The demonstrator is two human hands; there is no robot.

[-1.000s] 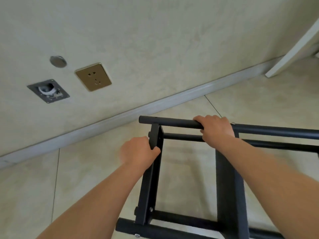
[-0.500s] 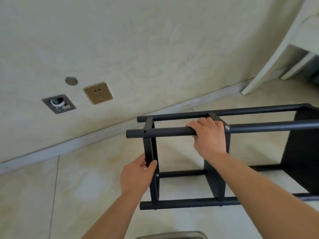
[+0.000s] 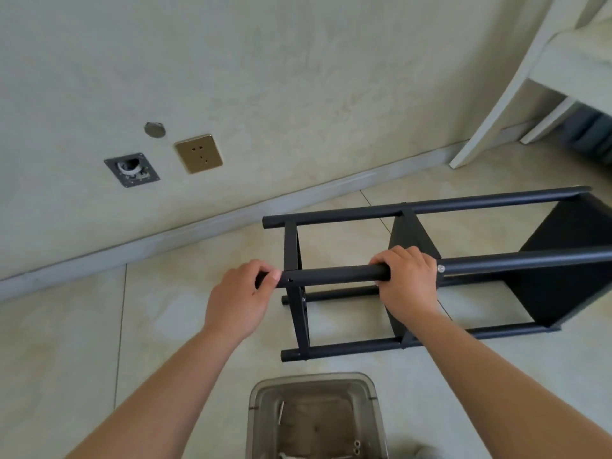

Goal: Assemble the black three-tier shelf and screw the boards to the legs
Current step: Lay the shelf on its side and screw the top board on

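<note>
The black three-tier shelf (image 3: 463,207) lies on its side on the tiled floor, its round legs running left to right and its three boards standing on edge between them. My left hand (image 3: 240,301) grips the left end of the near upper leg (image 3: 334,274), just left of the end board (image 3: 294,260). My right hand (image 3: 409,281) grips the same leg further right, in front of the middle board (image 3: 412,236). A silver screw head (image 3: 440,268) shows on the leg beside my right hand. The third board (image 3: 563,256) is at the right edge.
A clear plastic tray (image 3: 372,385) with several screws sits on the floor at the bottom centre. The wall behind carries a gold socket (image 3: 198,154), an open wall box (image 3: 131,169) and a round cap (image 3: 155,129). White furniture legs (image 3: 490,117) stand at the top right.
The shelf has tipped over to lie on its side. My left hand left the end board and now grips the end of the near leg. The view pulled back, showing the tray.
</note>
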